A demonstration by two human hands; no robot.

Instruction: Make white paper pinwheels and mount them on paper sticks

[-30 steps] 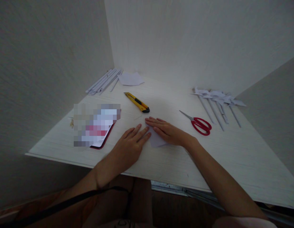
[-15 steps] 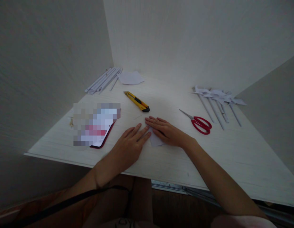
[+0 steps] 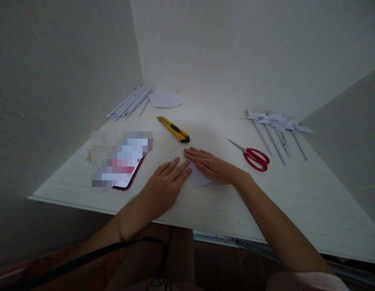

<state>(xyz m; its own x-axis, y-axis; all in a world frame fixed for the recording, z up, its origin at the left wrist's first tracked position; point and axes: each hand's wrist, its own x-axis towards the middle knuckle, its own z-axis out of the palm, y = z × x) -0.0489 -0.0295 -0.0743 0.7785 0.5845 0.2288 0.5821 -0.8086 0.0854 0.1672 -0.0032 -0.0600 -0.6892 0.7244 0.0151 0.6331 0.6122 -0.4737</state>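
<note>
Paper (image 3: pixel 199 180) getting creased flat: left hand (image 3: pixel 163 188) and right hand (image 3: pixel 213 167) press down, fingers straight and together. Looks mid-fold; next probably needs sliding firmly along the edge.

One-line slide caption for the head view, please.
Left hand and right hand press flat on a folded white paper, utility knife and scissors nearby.

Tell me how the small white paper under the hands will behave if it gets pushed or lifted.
The white paper looks thin and flat, so it is probably very light and floppy when lifted. The table looks smooth, so a push would likely slide it. The right hand lies flat on it and the left hand touches its edge; released, it could shift easily.
</note>
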